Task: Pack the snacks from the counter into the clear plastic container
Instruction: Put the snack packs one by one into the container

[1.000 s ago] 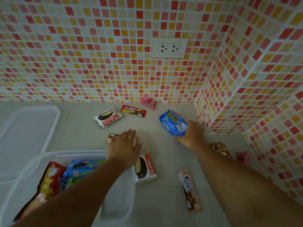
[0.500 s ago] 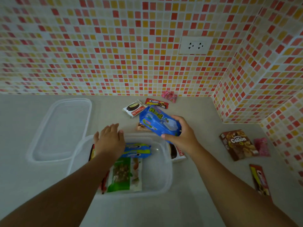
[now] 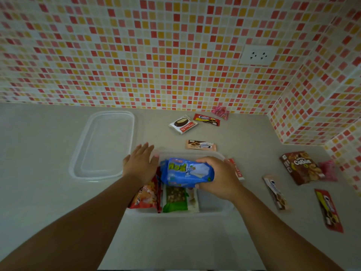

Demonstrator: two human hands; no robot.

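The clear plastic container (image 3: 213,209) sits on the counter in front of me, holding a red snack bag (image 3: 145,196) and a green packet (image 3: 174,198). My right hand (image 3: 218,178) grips a blue snack pack (image 3: 185,172) and holds it over the container's inside. My left hand (image 3: 140,163) lies flat with straight fingers on the container's far left rim. On the counter beyond lie a Choco Pie (image 3: 182,124), a red Oreo pack (image 3: 206,119) and a brown Oreo pack (image 3: 201,145). Another Choco Pie (image 3: 237,169) peeks out by my right hand.
The container's clear lid (image 3: 103,145) lies upside down to the left. At the right are a brown Collon box (image 3: 299,167), two pink wrapped sweets (image 3: 220,112) (image 3: 329,170), a brown cookie pack (image 3: 275,192) and a red cookie pack (image 3: 329,210). Tiled walls close off the back and right.
My right hand lifted the blue pack from the counter's back and brought it over and down into the container. My left hand moved from the counter to the container's left rim.
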